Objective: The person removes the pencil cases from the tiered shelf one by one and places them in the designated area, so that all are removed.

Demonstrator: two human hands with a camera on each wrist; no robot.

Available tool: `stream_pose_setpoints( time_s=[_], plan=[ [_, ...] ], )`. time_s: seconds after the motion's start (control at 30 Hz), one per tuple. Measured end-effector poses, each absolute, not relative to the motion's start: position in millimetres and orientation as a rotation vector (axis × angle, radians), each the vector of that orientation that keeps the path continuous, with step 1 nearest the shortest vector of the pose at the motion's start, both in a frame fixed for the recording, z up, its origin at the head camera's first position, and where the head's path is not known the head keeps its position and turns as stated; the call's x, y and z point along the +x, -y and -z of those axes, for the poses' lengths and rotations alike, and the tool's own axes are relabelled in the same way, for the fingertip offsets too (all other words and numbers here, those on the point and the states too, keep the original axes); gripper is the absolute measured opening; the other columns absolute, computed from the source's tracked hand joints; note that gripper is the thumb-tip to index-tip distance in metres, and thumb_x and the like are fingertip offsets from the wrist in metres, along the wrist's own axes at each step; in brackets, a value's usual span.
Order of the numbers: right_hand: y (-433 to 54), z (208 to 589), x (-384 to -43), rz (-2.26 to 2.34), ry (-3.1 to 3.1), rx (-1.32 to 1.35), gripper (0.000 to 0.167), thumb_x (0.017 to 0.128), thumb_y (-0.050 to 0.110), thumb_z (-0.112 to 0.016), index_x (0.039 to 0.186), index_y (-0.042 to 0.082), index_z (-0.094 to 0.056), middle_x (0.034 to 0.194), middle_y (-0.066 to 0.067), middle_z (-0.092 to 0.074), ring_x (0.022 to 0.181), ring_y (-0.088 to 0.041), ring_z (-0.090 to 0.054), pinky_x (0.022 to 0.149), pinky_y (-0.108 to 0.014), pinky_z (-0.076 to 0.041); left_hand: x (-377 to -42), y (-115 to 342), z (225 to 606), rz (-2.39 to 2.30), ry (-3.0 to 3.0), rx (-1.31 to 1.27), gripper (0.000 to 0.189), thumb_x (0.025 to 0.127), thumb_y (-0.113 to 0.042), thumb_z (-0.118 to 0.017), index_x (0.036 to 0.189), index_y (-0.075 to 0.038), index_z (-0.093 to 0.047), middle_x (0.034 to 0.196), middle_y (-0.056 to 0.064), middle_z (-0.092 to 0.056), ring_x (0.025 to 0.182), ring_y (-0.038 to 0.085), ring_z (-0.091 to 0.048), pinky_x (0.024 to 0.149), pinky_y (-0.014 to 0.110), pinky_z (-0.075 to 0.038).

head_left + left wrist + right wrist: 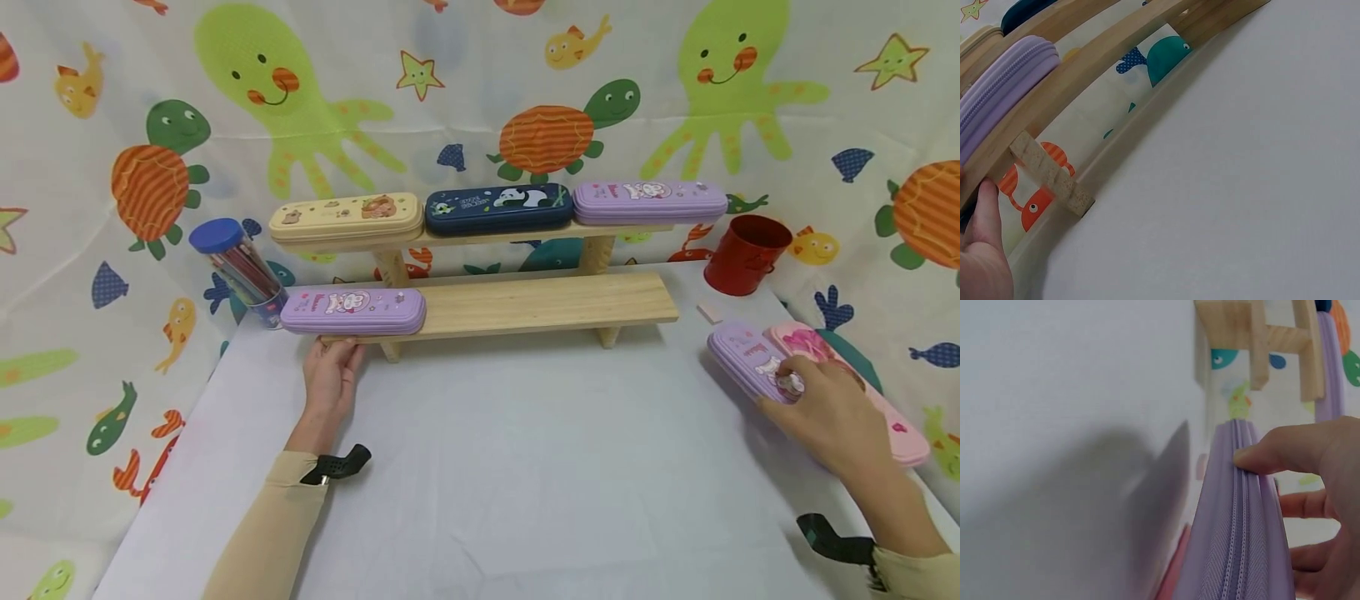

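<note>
My right hand [843, 417] grips a purple zippered pencil case [742, 350] from above, at the table's right side. In the right wrist view the thumb presses beside the zip of this case [1235, 537], and the other fingers reach behind it. A pink case [903, 433] with a flower print lies just beyond, partly hidden. My left hand [332, 379] holds the left end of the wooden shelf's [547, 304] lower board, thumb against its edge in the left wrist view. Directly above that hand, another purple pencil case [352, 312] lies on the board.
On the upper board sit a cream case [347, 217], a navy panda case [498, 208] and a purple case [649, 202]. A blue-lidded pen tub [236, 267] stands left of the shelf. Right of it are a red cup [738, 262] and a small pink block [708, 313].
</note>
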State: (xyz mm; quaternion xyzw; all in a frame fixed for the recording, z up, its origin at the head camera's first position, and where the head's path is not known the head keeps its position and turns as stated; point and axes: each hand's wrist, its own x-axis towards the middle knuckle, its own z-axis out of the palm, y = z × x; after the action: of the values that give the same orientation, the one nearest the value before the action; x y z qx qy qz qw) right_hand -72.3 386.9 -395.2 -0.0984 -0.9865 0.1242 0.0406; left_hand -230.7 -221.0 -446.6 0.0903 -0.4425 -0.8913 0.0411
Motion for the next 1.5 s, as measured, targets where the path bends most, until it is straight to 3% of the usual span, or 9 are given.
stream_pose_setpoints(
  time_s=[0.27,0.4,0.73,0.87,1.0,1.5],
  plan=[
    [-390.3,402.8,-72.9,-0.36,3.085,-0.387,0.062,0.079,0.038,-0.078,0.119,-0.003,-0.054,0.109,-0.039,-0.055,0.081,-0.046,-0.055,0.046,-0.045,-0.05,-229.5,222.8,447.2,2.729,1.358,0.275,0.049,0.097,0.008,-0.048,0.143,-0.007,-0.036,0.135,0.004,-0.055,0.112,0.008,-0.066,0.1,0.021,-0.054],
    [-389.8,406.7,-74.7,-0.338,3.112,-0.434,0.066,0.08,0.04,-0.077,0.122,-0.005,-0.053,0.113,-0.042,-0.051,0.084,-0.051,-0.053,0.046,-0.049,-0.05,-228.5,223.3,446.0,2.725,1.374,0.27,0.048,0.098,0.007,-0.048,0.143,-0.007,-0.036,0.136,0.004,-0.054,0.113,0.007,-0.066,0.102,0.022,-0.053],
    [-386.7,404.1,-78.8,-0.305,3.118,-0.411,0.062,0.081,0.042,-0.075,0.119,-0.003,-0.056,0.111,-0.041,-0.051,0.085,-0.051,-0.053,0.047,-0.048,-0.049,-226.6,223.7,443.5,2.697,1.407,0.268,0.044,0.098,0.007,-0.047,0.138,-0.008,-0.039,0.131,0.002,-0.057,0.114,0.007,-0.065,0.104,0.021,-0.052],
    [-383.1,404.9,-80.2,-0.298,3.098,-0.371,0.062,0.084,0.041,-0.072,0.124,-0.004,-0.055,0.122,-0.04,-0.047,0.102,-0.057,-0.046,0.064,-0.068,-0.05,-227.0,224.0,443.4,2.692,1.424,0.259,0.044,0.098,0.007,-0.047,0.139,-0.007,-0.04,0.131,0.002,-0.058,0.115,0.008,-0.064,0.105,0.022,-0.051],
    [-374.3,406.2,-85.7,-0.318,3.037,-0.222,0.06,0.087,0.036,-0.07,0.129,-0.004,-0.054,0.132,-0.039,-0.045,0.114,-0.06,-0.041,0.083,-0.081,-0.041,-226.7,224.7,443.7,2.704,1.415,0.264,0.046,0.098,0.008,-0.046,0.141,-0.006,-0.038,0.131,0.003,-0.058,0.114,0.008,-0.065,0.104,0.021,-0.052],
    [-313.5,387.3,-128.3,-0.357,2.881,0.118,0.055,0.085,0.027,-0.074,0.132,0.003,-0.057,0.136,-0.03,-0.053,0.123,-0.052,-0.047,0.099,-0.075,-0.041,-230.4,222.6,444.6,2.713,1.401,0.279,0.052,0.098,0.009,-0.045,0.147,-0.005,-0.035,0.131,0.002,-0.059,0.113,0.008,-0.065,0.102,0.021,-0.053]
  ],
)
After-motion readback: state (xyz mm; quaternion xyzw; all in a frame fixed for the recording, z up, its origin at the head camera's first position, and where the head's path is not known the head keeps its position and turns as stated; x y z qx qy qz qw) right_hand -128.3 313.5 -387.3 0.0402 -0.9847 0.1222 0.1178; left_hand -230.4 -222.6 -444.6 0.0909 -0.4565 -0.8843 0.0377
